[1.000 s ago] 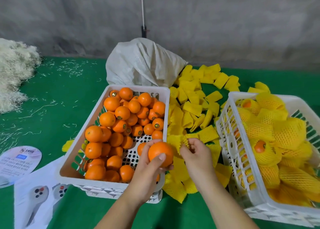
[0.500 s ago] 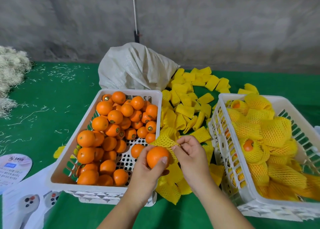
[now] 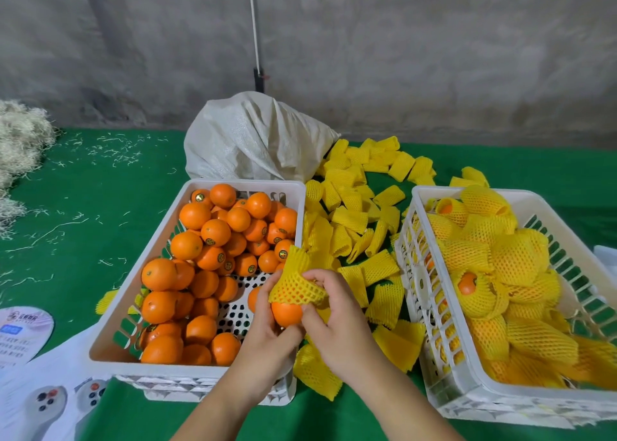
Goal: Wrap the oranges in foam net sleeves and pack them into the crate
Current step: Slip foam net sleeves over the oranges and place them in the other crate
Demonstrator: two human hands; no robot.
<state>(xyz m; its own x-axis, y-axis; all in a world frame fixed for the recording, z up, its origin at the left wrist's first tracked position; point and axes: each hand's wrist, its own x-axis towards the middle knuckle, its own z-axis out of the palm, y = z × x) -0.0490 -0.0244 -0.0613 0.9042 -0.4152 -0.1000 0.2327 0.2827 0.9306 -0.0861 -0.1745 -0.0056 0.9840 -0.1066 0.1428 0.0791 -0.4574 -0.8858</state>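
At the far left edge a heap of pale straw-like shreds (image 3: 20, 150) is cut off by the frame, and below it printed sheets (image 3: 36, 380) lie on the green cloth (image 3: 100, 207), their text too small to read and their lower parts out of view. Next comes the left crate (image 3: 110, 323), white and perforated, piled with bare oranges (image 3: 213, 250); its near right corner is hidden behind the person's forearm. A white woven sack (image 3: 253, 140) sits slumped behind it, its contents not visible. Over that crate's right side the two hands meet. The left hand (image 3: 270, 340) cups the orange (image 3: 286, 313) from below with curled fingers, so only the fruit's lower half shows. The right hand (image 3: 337, 327) pinches the edge of a yellow foam net sleeve (image 3: 295, 282), which is stretched over the orange's top with its loose end sticking up; how far down the far side it reaches cannot be told. Loose sleeves (image 3: 360, 213) lie scattered between the crates. The right crate (image 3: 417, 293) holds wrapped oranges (image 3: 500, 257), most fruit hidden by netting, and its right side runs out of frame.
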